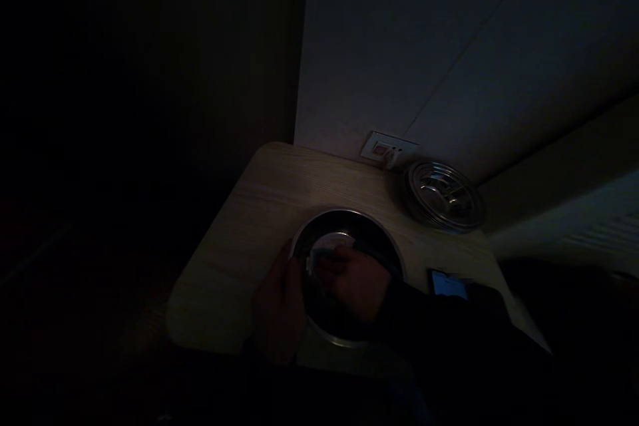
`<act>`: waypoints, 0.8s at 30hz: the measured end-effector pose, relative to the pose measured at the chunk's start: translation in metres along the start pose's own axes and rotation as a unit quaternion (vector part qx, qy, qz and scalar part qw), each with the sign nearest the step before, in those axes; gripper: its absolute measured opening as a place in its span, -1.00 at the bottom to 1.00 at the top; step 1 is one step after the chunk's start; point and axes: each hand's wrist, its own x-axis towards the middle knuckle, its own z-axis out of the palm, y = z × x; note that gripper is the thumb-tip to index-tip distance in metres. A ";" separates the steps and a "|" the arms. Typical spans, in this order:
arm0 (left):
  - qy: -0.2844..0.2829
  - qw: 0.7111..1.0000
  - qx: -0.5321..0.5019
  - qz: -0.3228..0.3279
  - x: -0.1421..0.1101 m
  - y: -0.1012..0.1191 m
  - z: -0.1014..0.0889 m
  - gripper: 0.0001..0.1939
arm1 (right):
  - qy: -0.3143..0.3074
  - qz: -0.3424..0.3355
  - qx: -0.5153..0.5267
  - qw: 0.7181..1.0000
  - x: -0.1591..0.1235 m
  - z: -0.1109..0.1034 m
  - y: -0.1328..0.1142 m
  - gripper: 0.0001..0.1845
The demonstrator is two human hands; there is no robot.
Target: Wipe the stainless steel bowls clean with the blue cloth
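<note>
A round, shiny metal dish (344,210) with a raised rim rests on the wooden table. At its left edge my left hand (278,313) is closed on the rim, thumb toward the inside. Inside the dish, my right hand (357,283) presses down with fingers closed on a small pale-blue cloth or pad (316,257); its exact kind is too dark to make out. The right forearm, in a dark sleeve, reaches in from the lower right and covers part of the dish.
A stack of steel plates (444,194) stands at the table's back right, close to the wall. A lit phone (448,284) lies to the right. Behind the wooden table (234,246) is a wall socket (383,148) with a plug. The room is very dark.
</note>
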 end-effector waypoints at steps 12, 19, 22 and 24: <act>0.010 1.000 0.015 -0.008 -0.003 0.001 0.000 -0.54 | 0.007 -0.012 0.012 1.000 0.008 -0.001 -0.002 -0.80; 0.026 0.999 0.000 -0.031 -0.011 0.002 0.004 -0.55 | 0.025 -0.015 0.027 0.999 0.002 0.006 -0.007 -0.84; 0.034 0.999 -0.004 -0.032 -0.014 0.002 0.005 -0.54 | 0.042 0.001 0.028 0.999 0.010 0.005 -0.003 -0.80; 0.035 0.999 -0.012 -0.031 -0.013 0.003 0.002 -0.55 | 0.048 -0.004 0.032 0.998 0.013 0.005 0.000 -0.78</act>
